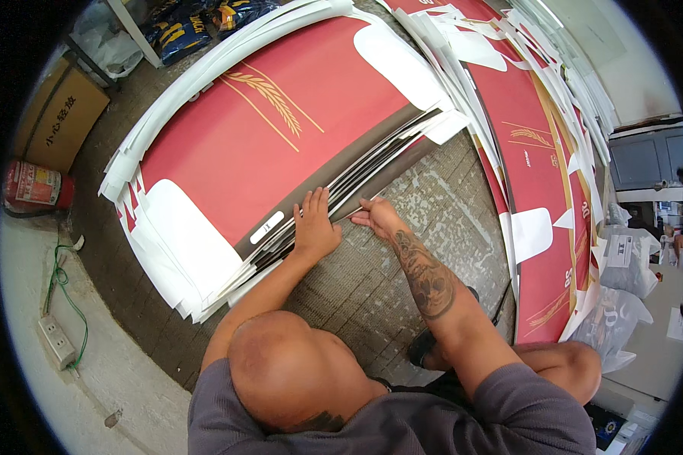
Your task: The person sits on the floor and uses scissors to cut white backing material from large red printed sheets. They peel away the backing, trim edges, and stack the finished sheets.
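In front of me lies a stack of large printed sheets [281, 121], red with gold wheat, white flaps and dark-brown bands along the near side. My left hand [313, 224] rests with fingers spread on the brown band, just right of a small white label [267, 227]. My right hand [378, 218] has its fingers curled at the stack's near edge, holding a brown-edged sheet [398, 171]. Many layered edges fan out between and around my hands.
More piles of red sheets [531, 152] lie along the right, beside clear bags [626, 258]. A cardboard box [64, 114] and red extinguisher [38, 186] stand left, near a power strip [57, 341] with green cable. Dark packages [178, 34] lie behind; worn flooring [448, 212] shows between piles.
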Demonstrator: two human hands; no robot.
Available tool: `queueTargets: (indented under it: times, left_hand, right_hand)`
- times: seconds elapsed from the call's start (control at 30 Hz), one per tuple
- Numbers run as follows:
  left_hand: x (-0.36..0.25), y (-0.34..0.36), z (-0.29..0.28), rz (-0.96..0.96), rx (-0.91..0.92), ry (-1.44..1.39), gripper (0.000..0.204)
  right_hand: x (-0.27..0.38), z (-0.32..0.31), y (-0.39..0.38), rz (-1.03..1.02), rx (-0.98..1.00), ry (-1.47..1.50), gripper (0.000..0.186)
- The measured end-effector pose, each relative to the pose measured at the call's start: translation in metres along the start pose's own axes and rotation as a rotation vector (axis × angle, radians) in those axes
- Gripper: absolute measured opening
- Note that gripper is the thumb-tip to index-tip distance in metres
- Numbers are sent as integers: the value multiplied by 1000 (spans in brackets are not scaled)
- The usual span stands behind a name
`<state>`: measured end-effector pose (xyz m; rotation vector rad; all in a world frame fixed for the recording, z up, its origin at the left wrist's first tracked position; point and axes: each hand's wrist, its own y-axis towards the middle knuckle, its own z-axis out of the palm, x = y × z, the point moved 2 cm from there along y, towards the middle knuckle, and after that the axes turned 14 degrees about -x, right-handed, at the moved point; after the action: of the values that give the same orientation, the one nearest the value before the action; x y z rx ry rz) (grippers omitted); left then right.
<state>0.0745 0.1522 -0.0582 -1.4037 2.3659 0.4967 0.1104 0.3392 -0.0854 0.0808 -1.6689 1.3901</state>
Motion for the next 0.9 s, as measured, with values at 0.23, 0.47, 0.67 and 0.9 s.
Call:
queueTargets:
  times: [0.23, 0.47, 0.67, 0.9]
  left_hand:
    - [-7, 14, -11, 217, -120, 302, 84]
    - [-12, 25, -4, 277, -68, 451, 81]
    - [13, 60, -18, 20, -33, 94, 24]
    - [10, 47, -39, 102, -17, -5, 17]
  right_hand:
    - [-6, 10, 1, 26, -99, 31, 23]
    - [5, 7, -6, -13, -145, -203, 25]
    - [14, 4, -13, -15, -92, -231, 28]
    - [36, 8, -14, -108, -19, -287, 31]
